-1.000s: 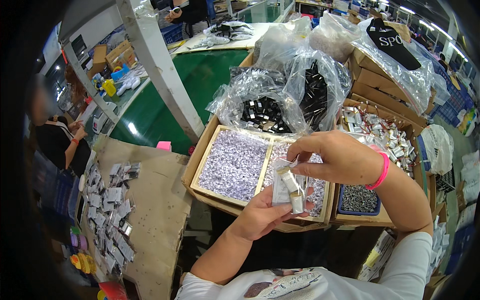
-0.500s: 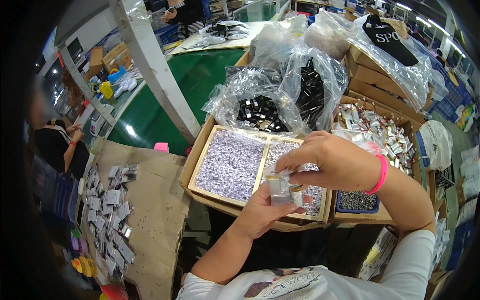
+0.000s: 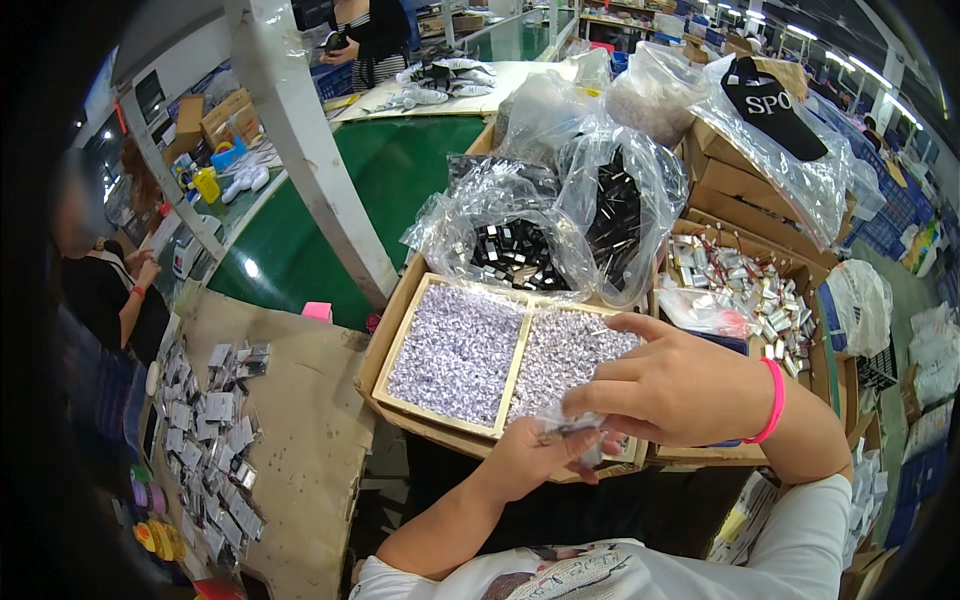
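Observation:
My left hand [image 3: 527, 455] is closed around a small clear plastic bag [image 3: 572, 425] with silvery contents that are blurred and partly hidden by fingers. My right hand [image 3: 670, 385] reaches over from the right, its lower fingers closed on the bag while the index finger sticks out. Beneath and beyond both hands lies a wooden tray [image 3: 513, 368] split into two compartments. The left one holds many tiny white-and-purple pieces [image 3: 455, 345]; similar pale pieces [image 3: 570, 350] fill the right one.
Clear bags of black parts [image 3: 520, 255] stand behind the tray. At right, a carton holds silver battery-like packs [image 3: 775, 300] with wires. Filled small bags [image 3: 215, 430] lie on the cardboard-covered table [image 3: 310, 420] at left. A white post [image 3: 310, 150] rises beside the green belt [image 3: 415, 160].
Both hands have come lower and nearer to me with the bag, which is now tilted and more covered by fingers. My right index finger has lifted away. The view has shifted slightly.

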The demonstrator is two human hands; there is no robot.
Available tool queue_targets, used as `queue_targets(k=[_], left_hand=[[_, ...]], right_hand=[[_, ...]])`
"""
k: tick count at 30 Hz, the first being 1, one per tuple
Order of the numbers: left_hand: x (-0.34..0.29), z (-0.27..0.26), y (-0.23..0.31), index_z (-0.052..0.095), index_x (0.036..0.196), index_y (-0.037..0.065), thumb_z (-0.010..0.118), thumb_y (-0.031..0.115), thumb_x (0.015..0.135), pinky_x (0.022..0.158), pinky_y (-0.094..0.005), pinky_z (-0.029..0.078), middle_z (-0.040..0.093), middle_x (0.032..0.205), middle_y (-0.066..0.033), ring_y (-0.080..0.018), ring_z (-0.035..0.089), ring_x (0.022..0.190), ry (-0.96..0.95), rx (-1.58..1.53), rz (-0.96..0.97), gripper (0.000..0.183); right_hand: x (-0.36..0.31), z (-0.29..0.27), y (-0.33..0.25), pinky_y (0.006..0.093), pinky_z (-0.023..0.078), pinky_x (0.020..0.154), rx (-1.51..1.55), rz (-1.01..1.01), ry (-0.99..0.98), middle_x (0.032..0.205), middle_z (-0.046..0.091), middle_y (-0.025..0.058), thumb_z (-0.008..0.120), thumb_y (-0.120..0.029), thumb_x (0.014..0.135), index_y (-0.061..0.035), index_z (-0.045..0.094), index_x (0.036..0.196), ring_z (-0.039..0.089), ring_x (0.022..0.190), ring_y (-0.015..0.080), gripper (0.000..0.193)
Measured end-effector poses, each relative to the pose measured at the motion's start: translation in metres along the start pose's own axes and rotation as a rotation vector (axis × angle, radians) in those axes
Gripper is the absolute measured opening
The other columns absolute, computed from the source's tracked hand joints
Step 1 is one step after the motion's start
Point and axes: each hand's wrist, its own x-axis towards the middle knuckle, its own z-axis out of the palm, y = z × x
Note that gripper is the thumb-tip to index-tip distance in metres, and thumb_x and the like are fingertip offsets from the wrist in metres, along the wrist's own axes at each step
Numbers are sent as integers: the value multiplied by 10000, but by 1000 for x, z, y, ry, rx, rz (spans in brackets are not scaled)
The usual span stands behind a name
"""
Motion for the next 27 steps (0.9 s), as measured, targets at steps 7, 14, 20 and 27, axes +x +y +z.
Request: queue_targets(k=[7, 14, 20, 27], left_hand=[[-5, 2, -5, 466, 1222, -33, 587, 6, 881, 697, -317, 573, 631, 1054, -150, -242, 638, 965, -14, 78, -80, 364], [-23, -12, -4, 515, 1130, -40, 596, -6, 861, 698, -403, 585, 614, 1055, -226, -347, 632, 970, 213, -135, 2, 282], [-38, -30, -7, 491, 1112, -29, 595, 27, 858, 692, -442, 586, 588, 1090, -274, -422, 621, 966, 392, -166, 49, 280], [-44, -50, -19, 492, 1139, -41, 577, 43, 888, 701, -423, 590, 595, 1100, -266, -400, 622, 982, 388, -219, 68, 278]], right_hand=[[1, -2, 11, 423, 392, 966, -5, -104, 50, 738, 601, 20, 639, -159, 818, -99, 627, 871, 618, 782, 205, 81], [62, 23, 114, 363, 514, 662, 212, 81, 161, 786, 675, 116, 605, -158, 825, -52, 677, 869, 652, 698, 284, 136], [150, 102, 193, 352, 552, 678, -599, 366, 25, 940, 619, 86, 573, -145, 799, -72, 670, 870, 630, 875, 249, 140], [169, 113, 213, 365, 546, 692, -519, 324, 93, 884, 664, 104, 524, -155, 836, -64, 688, 804, 663, 838, 262, 191]])
